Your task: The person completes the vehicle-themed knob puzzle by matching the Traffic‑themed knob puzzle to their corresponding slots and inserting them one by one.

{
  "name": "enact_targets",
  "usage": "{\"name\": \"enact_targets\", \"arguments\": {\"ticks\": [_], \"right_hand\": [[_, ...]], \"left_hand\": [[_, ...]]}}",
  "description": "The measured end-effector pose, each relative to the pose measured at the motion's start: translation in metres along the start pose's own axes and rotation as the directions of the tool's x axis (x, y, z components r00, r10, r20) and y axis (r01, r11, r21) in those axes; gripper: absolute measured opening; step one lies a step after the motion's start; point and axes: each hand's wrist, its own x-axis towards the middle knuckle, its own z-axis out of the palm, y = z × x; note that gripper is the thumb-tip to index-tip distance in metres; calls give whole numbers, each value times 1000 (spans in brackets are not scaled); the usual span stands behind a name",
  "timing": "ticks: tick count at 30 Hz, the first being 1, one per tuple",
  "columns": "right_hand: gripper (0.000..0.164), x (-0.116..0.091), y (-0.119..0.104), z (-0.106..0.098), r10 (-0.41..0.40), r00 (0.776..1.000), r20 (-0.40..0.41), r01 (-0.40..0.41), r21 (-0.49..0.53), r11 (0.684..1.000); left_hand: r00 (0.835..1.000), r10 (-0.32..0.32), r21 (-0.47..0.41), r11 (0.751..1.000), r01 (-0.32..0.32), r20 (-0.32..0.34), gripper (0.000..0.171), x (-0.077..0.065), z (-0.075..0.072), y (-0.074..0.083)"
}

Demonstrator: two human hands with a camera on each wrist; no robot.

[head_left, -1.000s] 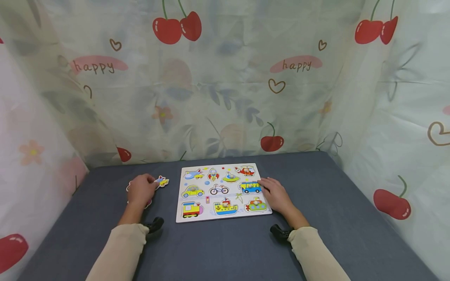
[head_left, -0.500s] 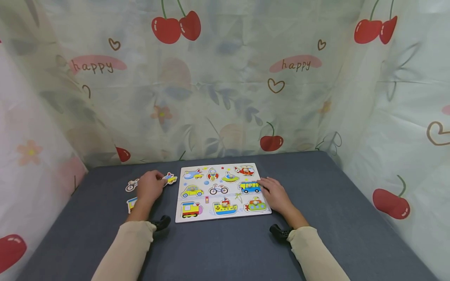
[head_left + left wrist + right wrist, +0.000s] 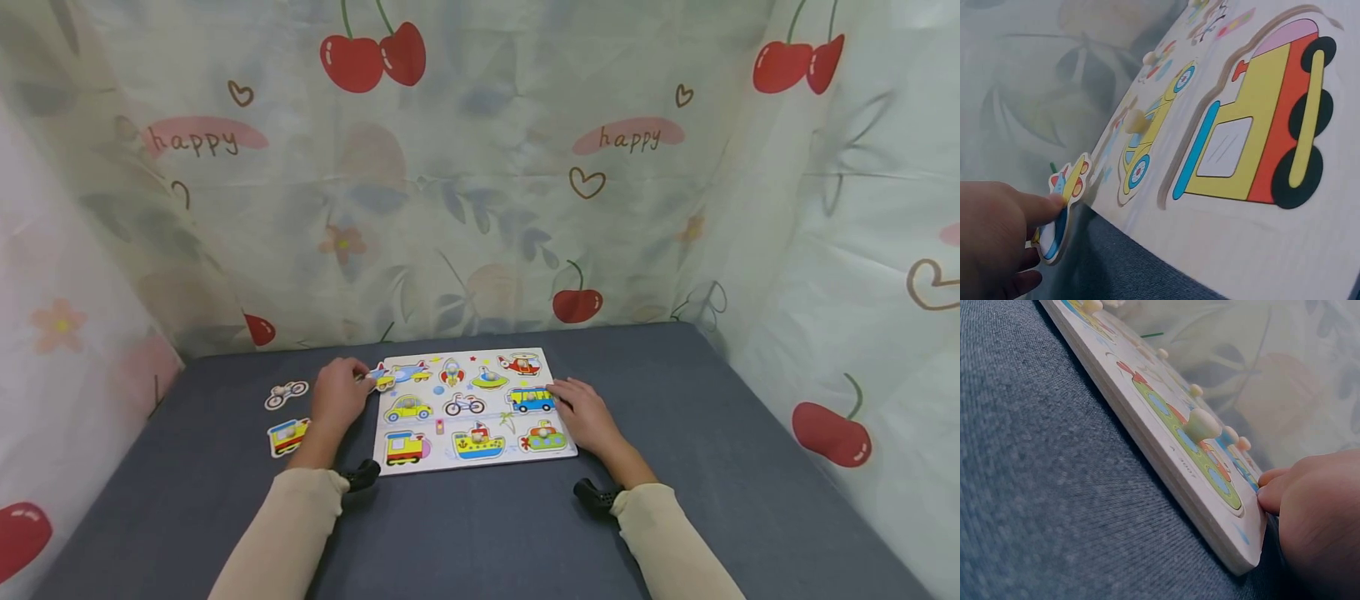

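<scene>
Pinched between my left hand's [image 3: 339,398] thumb and fingers is an airplane puzzle piece [image 3: 1065,209], blue, yellow and red. In the head view it is at the upper left corner of a white wooden puzzle board [image 3: 442,450], close to the airplane picture [image 3: 411,372]. The left wrist view shows the piece tilted beside the board's edge. My right hand [image 3: 588,417] lies at the board's right edge, fingertips touching it near the bus piece [image 3: 531,399]. Knobbed pieces sit in the board, among them a yellow car [image 3: 1154,131] and a green submarine [image 3: 1172,431].
Left of the board, a bicycle piece [image 3: 287,395] and a yellow-red train piece [image 3: 288,437] lie on the dark grey tablecloth [image 3: 480,533]. A cherry-patterned curtain [image 3: 465,208] hangs behind the table and along both sides.
My left hand has carried the airplane piece rightward from the loose pieces to the board's upper left corner, uncovering the bicycle and train pieces. The right hand stays in place.
</scene>
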Motion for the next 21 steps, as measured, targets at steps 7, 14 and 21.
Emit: {"name": "enact_targets", "arguments": {"ticks": [7, 14, 21], "right_hand": [[39, 0, 1, 1, -3, 1000, 1, 3, -8, 1000], [38, -1, 1, 1, -9, 1000, -2, 9, -9, 1000], [38, 0, 2, 1, -7, 1000, -9, 7, 1, 1000]], "left_hand": [[997, 72, 7, 997, -72, -6, 19, 2, 8, 1], [992, 126, 37, 991, -126, 8, 18, 1, 10, 9], [993, 118, 31, 993, -118, -3, 17, 0, 14, 18]]}}
